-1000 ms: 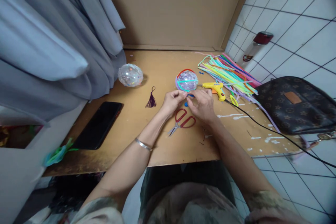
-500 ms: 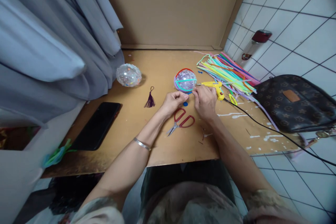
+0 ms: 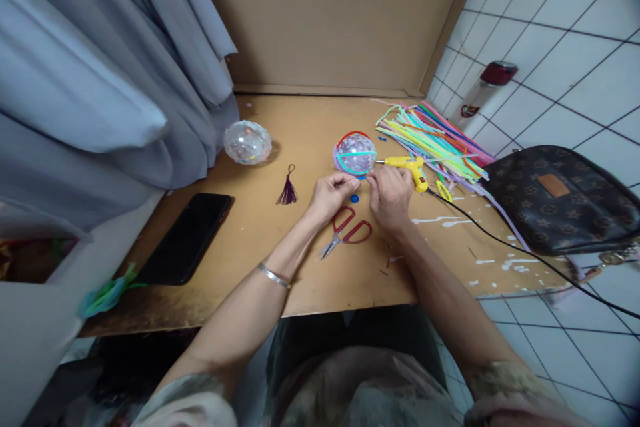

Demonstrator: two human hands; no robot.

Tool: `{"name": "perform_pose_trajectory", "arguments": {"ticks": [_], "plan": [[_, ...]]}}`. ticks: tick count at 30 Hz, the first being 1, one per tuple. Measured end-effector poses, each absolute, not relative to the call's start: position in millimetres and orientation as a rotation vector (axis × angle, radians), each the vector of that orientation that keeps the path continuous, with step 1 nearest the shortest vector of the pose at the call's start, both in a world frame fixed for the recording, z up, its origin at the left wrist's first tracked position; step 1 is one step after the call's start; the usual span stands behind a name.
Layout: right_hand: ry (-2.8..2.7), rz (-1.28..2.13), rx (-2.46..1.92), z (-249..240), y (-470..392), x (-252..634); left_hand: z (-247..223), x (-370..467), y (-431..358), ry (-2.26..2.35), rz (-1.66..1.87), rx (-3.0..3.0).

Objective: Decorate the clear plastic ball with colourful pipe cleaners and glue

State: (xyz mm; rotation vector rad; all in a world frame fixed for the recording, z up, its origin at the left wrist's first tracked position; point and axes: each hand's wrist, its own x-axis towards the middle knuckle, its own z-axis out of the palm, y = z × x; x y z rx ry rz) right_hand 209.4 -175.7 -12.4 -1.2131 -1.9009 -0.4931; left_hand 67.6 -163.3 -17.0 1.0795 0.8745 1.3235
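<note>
My left hand point(image 3: 334, 195) and my right hand point(image 3: 391, 193) are close together over the table, fingers pinched. A short blue pipe cleaner point(image 3: 363, 178) shows between their fingertips, partly hidden. Just behind them sits a clear ball point(image 3: 356, 155) with red, teal and purple pipe cleaners around it. The yellow glue gun point(image 3: 405, 164) lies right behind my right hand, its nozzle pointing toward the ball. Below the fingers is a small blue coil point(image 3: 355, 199). Red-handled scissors point(image 3: 345, 232) lie nearer to me, blades partly apart.
Another clear ball point(image 3: 248, 143) and a dark purple tassel point(image 3: 287, 190) are on the left, with a black phone point(image 3: 185, 240). At right are a pile of colourful pipe cleaners point(image 3: 435, 140), a brown bag point(image 3: 565, 200), a bottle point(image 3: 480, 97) and the glue gun's black cord point(image 3: 480, 230).
The whole view has shifted very slightly. Both hands stay pinched at the same spot in front of the ball, with hardly any movement.
</note>
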Motion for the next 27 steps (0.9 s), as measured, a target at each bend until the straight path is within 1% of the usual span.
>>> {"name": "perform_pose_trajectory", "arguments": {"ticks": [7,14,19,27], "plan": [[-1.911,-0.447,-1.213,-12.9,-173.7,213.7,-14.9,62.8,-164.4,0.872,1.204,1.194],[-1.919,-0.427,-1.22,-11.9,-173.7,214.4,-12.1,62.6,-164.9,0.793,1.179,1.05],[-1.925,-0.437,-1.211,-13.3,-174.2,210.7,-14.5,65.7,-162.0,0.745,1.263,0.944],[-1.95,-0.424,-1.227,-14.7,-174.3,208.2,-12.3,71.1,-165.8,0.86,1.388,0.914]]}}
